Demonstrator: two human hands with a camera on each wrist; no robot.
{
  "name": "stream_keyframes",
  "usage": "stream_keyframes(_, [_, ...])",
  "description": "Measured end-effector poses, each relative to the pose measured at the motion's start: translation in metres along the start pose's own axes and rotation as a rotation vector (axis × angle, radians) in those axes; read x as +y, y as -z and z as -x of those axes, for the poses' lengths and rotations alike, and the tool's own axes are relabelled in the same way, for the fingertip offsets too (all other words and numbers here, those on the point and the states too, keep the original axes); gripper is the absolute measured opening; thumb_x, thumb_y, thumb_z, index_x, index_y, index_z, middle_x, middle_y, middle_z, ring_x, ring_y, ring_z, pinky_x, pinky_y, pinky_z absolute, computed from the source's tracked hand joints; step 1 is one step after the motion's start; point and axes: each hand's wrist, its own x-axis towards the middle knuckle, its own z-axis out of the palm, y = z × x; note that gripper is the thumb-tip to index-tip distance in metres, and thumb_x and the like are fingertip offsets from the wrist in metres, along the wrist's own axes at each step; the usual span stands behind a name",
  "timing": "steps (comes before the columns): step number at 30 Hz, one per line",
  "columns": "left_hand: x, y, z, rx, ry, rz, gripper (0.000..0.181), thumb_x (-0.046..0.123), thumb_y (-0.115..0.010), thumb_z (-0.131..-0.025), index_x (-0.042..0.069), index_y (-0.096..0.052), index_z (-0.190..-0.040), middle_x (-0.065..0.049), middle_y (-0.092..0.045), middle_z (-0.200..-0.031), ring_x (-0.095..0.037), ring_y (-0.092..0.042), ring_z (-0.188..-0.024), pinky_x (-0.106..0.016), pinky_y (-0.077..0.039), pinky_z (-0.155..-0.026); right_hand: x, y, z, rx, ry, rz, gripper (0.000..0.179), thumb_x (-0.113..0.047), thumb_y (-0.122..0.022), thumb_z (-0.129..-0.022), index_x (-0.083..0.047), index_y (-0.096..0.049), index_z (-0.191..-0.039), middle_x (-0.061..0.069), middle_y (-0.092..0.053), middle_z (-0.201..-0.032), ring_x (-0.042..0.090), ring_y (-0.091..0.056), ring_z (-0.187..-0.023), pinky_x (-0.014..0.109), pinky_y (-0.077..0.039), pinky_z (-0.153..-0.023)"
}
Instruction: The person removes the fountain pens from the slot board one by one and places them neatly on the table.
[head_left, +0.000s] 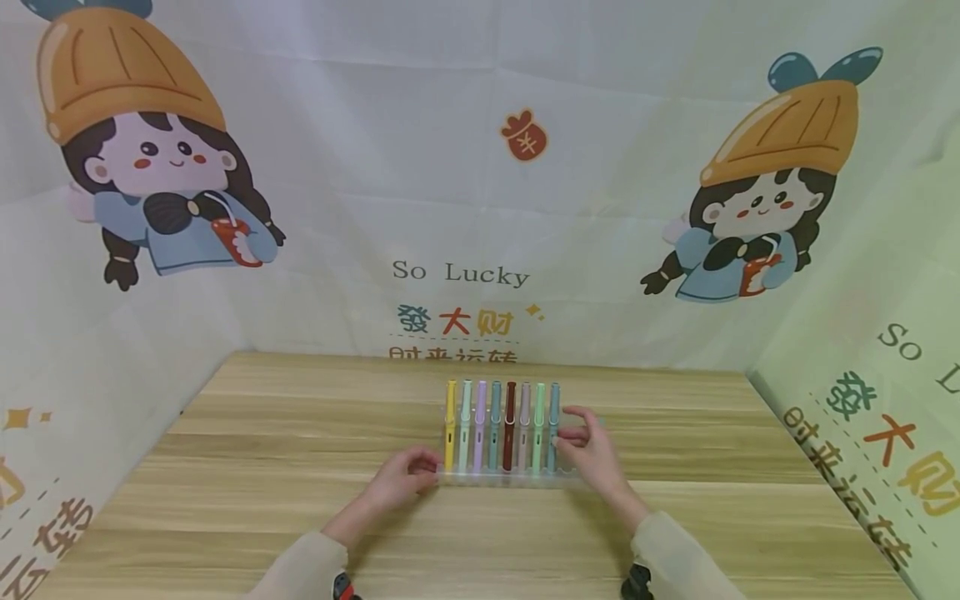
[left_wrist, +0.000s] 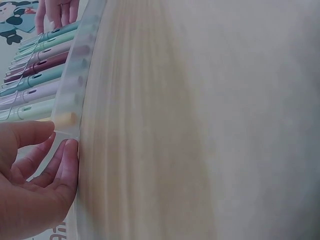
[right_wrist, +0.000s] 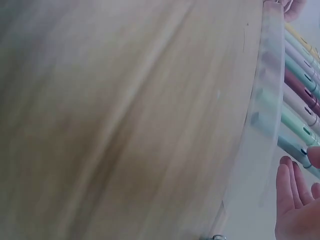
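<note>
Several capped pens stand side by side in a clear pen stand [head_left: 495, 480]: a yellow pen [head_left: 450, 433] at the left end, then pale green, lilac, teal, dark red [head_left: 511, 429], mauve and mint ones. A blue-teal pen [head_left: 555, 400] is last on the right. My left hand [head_left: 408, 477] holds the stand's left end; in the left wrist view its thumb [left_wrist: 37, 134] lies by the corner, other fingertips just below. The right hand [head_left: 592, 454] is at the blue-teal pen, thumb and fingers on either side of it. Where exactly those fingertips touch is partly hidden.
The stand rests on a wood-grain table [head_left: 300, 425]. Behind it hangs a pale printed cloth [head_left: 375, 167] with cartoon figures and lettering, which also covers the sides. The stand's base runs on to the right past the last pen.
</note>
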Motion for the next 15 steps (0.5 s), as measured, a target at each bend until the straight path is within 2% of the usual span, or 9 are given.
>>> stream_keyframes(10, [-0.003, -0.001, -0.003, -0.008, -0.005, 0.0, 0.019, -0.005, -0.056, -0.08, -0.011, -0.053, -0.097, -0.012, -0.057, -0.087, -0.023, -0.054, -0.079, -0.032, -0.048, -0.063, -0.003, -0.005, -0.002, 0.012, 0.023, 0.033, 0.048, 0.01, -0.061, -0.073, 0.002, -0.044, -0.117, 0.015, -0.061, -0.08, 0.027, -0.06, -0.074, 0.029, -0.05, -0.066])
stream_keyframes(15, [-0.003, 0.0, -0.003, -0.01, -0.009, 0.012, 0.019, -0.005, -0.056, -0.08, -0.011, -0.053, -0.097, -0.012, -0.057, -0.087, -0.022, -0.054, -0.078, -0.032, -0.048, -0.062, -0.018, -0.003, 0.004, 0.01, 0.03, 0.011, 0.046, 0.011, -0.06, -0.075, 0.004, -0.043, -0.117, 0.019, -0.06, -0.082, 0.03, -0.059, -0.076, 0.033, -0.05, -0.067])
